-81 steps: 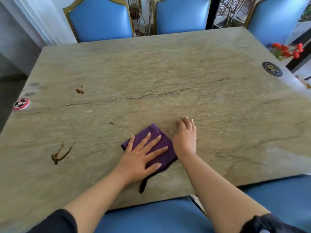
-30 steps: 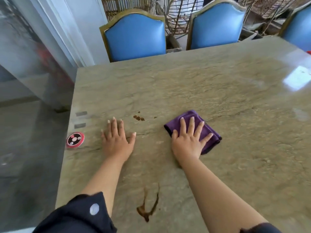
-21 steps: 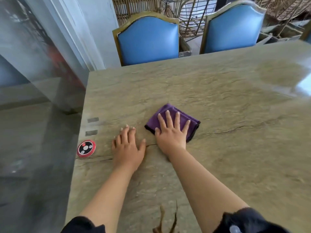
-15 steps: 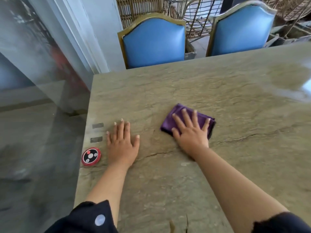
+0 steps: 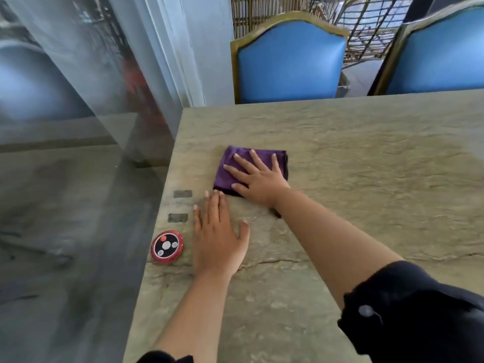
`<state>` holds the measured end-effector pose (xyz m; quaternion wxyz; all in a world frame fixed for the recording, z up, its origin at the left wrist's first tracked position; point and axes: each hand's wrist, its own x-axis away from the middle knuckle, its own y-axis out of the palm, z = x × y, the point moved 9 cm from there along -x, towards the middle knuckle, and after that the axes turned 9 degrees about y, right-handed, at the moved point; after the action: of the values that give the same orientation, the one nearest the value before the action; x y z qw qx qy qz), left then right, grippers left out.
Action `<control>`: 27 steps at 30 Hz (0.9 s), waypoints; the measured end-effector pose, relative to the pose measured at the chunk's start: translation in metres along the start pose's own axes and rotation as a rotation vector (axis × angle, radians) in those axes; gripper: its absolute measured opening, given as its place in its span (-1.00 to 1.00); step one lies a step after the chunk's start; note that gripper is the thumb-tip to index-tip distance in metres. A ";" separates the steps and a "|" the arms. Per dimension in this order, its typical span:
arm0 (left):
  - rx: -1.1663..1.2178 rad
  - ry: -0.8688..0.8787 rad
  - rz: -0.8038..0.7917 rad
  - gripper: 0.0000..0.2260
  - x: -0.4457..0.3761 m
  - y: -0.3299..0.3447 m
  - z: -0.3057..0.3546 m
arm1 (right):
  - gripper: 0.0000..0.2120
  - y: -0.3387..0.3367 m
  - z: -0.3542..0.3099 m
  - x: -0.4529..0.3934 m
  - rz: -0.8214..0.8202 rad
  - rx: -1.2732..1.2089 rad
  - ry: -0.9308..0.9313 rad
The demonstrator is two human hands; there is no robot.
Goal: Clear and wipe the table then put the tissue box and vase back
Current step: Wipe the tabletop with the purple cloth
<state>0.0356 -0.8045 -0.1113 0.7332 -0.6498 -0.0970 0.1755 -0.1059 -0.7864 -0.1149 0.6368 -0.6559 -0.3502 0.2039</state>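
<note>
Two blue padded chairs with gilt frames, one point(image 5: 289, 58) and another point(image 5: 434, 53), at far edge of stone table; wicker furniture point(image 5: 366, 30) behind; glass panel point(image 5: 78, 87) left; grey floor point(image 5: 65, 231).

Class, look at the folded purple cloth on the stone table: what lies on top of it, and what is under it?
The right hand lies flat on the folded purple cloth, fingers spread. Beneath it is the stone table; the covered patch cannot be seen.

Both hands flat, palms down (right hand point(image 5: 258, 176) forward, left hand point(image 5: 218, 238) nearer).
</note>
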 end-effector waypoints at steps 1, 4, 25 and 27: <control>0.002 0.003 0.002 -0.30 0.001 -0.001 0.000 | -0.49 -0.002 0.008 0.006 0.005 0.022 -0.080; 0.025 0.006 0.025 -0.30 0.002 -0.003 0.002 | -0.49 -0.011 0.067 -0.001 0.051 -0.016 0.076; 0.119 0.044 0.123 -0.41 -0.003 -0.011 0.001 | -0.54 0.005 0.015 0.100 -0.012 -0.309 0.152; 0.131 0.061 0.142 -0.43 0.001 -0.015 0.001 | -0.59 -0.004 0.022 0.122 0.031 -0.519 0.167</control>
<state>0.0382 -0.8048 -0.0968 0.7624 -0.6107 -0.0164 0.2131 -0.0402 -0.6833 -0.0918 0.4711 -0.8169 -0.3270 0.0622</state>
